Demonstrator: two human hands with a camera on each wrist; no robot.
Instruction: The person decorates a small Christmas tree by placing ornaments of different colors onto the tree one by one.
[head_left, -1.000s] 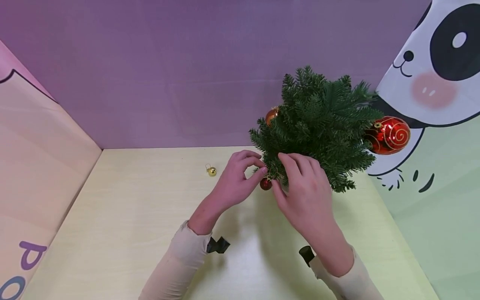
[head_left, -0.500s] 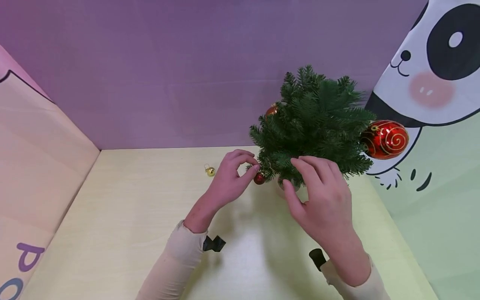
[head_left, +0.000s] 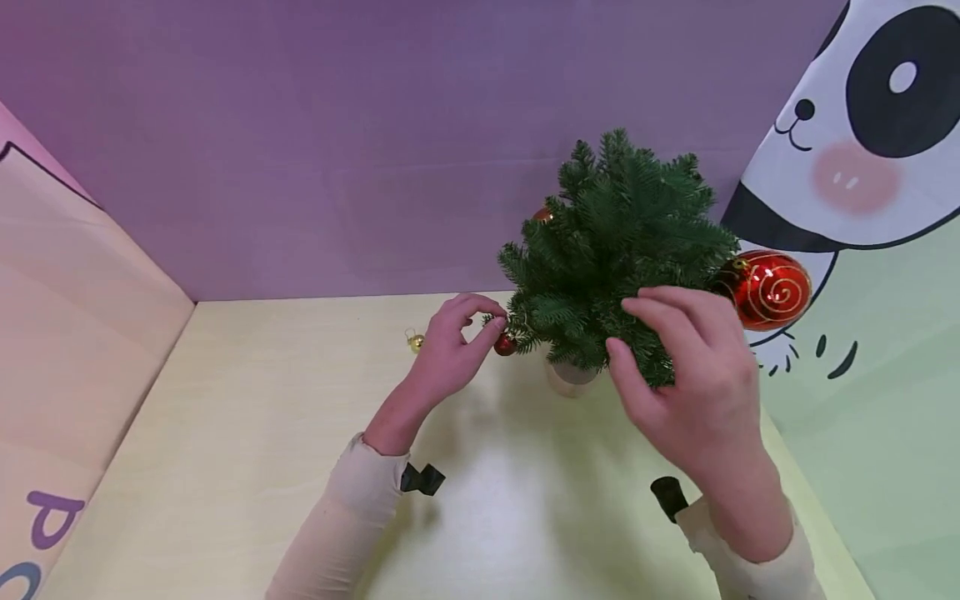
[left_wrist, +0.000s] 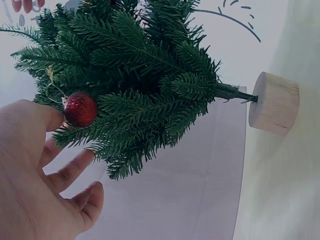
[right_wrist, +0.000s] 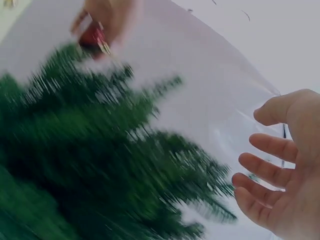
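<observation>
A small green Christmas tree (head_left: 607,242) stands on a round wooden base (left_wrist: 276,104). From a left branch hangs a small red glitter bauble (left_wrist: 80,109) on a gold loop. My left hand (head_left: 453,346) pinches the tip of that branch between thumb and index finger, right beside the bauble; its other fingers are loosely bent. My right hand (head_left: 697,383) is in front of the tree's right side, fingers spread and slightly bent, with nothing in it. In the right wrist view the tree is blurred, and the right hand (right_wrist: 285,170) is apart from the branches.
A small gold bauble (head_left: 416,342) lies on the pale table (head_left: 262,433), partly behind my left hand. A large red bauble with gold swirls (head_left: 772,290) hangs at the tree's right; an orange one (head_left: 543,215) shows at its left. A purple backdrop (head_left: 337,150) rises behind.
My right hand has drawn away from the small red bauble, moving right. My left hand has shifted slightly left and up with the branch, and more of the tree's base shows.
</observation>
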